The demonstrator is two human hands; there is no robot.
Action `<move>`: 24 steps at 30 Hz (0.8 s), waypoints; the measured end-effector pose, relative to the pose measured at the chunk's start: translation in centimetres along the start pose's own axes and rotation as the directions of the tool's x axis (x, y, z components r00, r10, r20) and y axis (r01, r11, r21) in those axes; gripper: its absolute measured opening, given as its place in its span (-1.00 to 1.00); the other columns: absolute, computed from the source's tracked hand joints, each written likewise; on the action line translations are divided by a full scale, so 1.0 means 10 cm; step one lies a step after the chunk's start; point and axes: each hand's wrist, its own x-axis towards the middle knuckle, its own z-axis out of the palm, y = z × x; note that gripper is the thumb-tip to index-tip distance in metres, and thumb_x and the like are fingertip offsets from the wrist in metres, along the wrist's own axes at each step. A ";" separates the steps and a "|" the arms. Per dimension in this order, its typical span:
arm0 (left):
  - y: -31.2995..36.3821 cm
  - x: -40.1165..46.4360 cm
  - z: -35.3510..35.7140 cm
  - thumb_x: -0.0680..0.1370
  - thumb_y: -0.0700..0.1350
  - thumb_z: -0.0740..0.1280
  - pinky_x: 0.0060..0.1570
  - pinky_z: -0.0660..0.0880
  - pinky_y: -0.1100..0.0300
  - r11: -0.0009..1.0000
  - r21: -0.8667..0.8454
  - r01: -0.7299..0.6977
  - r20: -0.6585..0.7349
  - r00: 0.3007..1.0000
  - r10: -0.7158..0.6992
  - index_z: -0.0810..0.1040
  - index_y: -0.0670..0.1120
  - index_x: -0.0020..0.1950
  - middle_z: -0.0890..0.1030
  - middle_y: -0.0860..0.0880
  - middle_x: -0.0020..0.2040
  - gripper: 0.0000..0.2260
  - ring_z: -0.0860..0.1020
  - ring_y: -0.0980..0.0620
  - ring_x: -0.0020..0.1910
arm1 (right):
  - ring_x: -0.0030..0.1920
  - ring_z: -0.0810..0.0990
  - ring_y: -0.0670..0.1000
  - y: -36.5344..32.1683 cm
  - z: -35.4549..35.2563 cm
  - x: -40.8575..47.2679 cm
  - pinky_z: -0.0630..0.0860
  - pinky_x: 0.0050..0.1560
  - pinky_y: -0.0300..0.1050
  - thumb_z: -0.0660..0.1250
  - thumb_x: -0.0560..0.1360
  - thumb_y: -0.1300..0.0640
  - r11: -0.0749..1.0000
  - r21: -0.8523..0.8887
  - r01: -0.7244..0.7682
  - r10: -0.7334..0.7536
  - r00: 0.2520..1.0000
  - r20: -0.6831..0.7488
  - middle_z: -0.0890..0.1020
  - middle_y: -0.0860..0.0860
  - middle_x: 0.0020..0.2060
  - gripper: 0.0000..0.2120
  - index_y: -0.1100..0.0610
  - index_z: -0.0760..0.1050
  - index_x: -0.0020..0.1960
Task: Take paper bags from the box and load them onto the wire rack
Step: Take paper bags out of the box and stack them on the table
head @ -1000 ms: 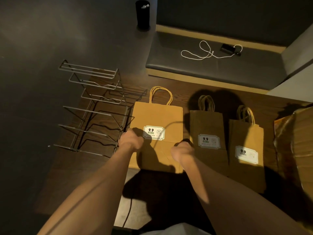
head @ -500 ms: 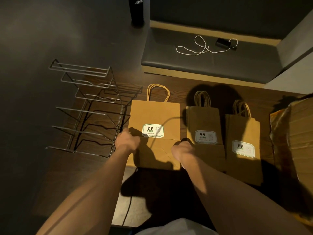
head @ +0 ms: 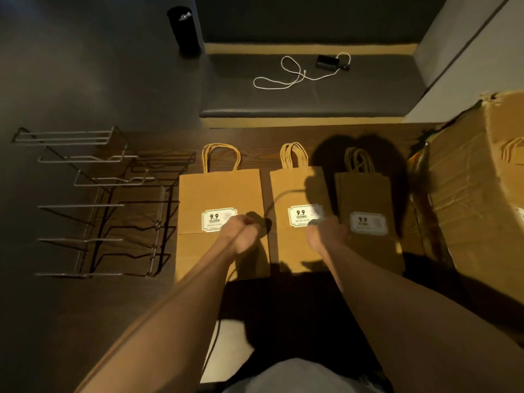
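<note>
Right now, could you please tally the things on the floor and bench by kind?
Paper bag piles: 3
Wire rack: 1
Cardboard box: 1
Black cylinder: 1
White cable: 1
Small black device: 1
Total: 8

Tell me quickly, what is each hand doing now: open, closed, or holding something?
Left hand: curled closed over the left paper bag; a grip cannot be told.
Right hand: curled over the middle paper bag; grip cannot be told.

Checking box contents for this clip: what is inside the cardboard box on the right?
Through the opening of the cardboard box, only a few bag handles show at the frame's right edge. The box walls and the picture edge hide the rest, so no count is possible.
</note>
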 end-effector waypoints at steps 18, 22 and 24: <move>-0.04 0.00 0.87 0.40 -0.12 0.30 -0.34 0.40 0.14 0.981 0.064 0.185 0.010 0.983 -0.186 0.62 -0.29 0.00 0.56 -0.12 -0.23 -0.70 0.52 -0.09 -0.25 | 0.20 0.56 0.14 0.50 -0.25 0.20 0.49 0.09 -0.15 0.21 0.59 0.22 0.985 0.168 -0.035 -0.006 0.972 0.236 0.54 0.18 0.24 -0.66 0.26 0.41 0.35; 0.18 -0.03 0.79 0.50 -0.12 0.31 -0.23 0.52 0.00 0.945 0.293 0.143 0.003 0.989 -0.150 0.59 -0.23 0.13 0.64 -0.22 0.07 -0.72 0.62 -0.23 0.06 | 0.22 0.55 0.17 0.43 -0.39 0.15 0.50 -0.15 -0.35 0.20 0.60 0.29 0.984 0.179 -0.010 -0.035 0.969 0.246 0.53 0.23 0.25 -0.69 0.31 0.41 0.33; 0.46 -0.09 0.72 0.54 -0.07 0.29 -0.25 0.50 0.10 0.910 0.411 0.053 -0.026 0.999 -0.046 0.59 -0.18 0.14 0.63 -0.16 0.07 -0.74 0.62 -0.16 0.01 | 0.14 0.58 0.17 0.35 -0.55 0.14 0.49 -0.30 -0.27 0.22 0.59 0.25 0.983 0.178 0.043 -0.076 0.980 0.183 0.57 0.21 0.17 -0.75 0.29 0.48 0.23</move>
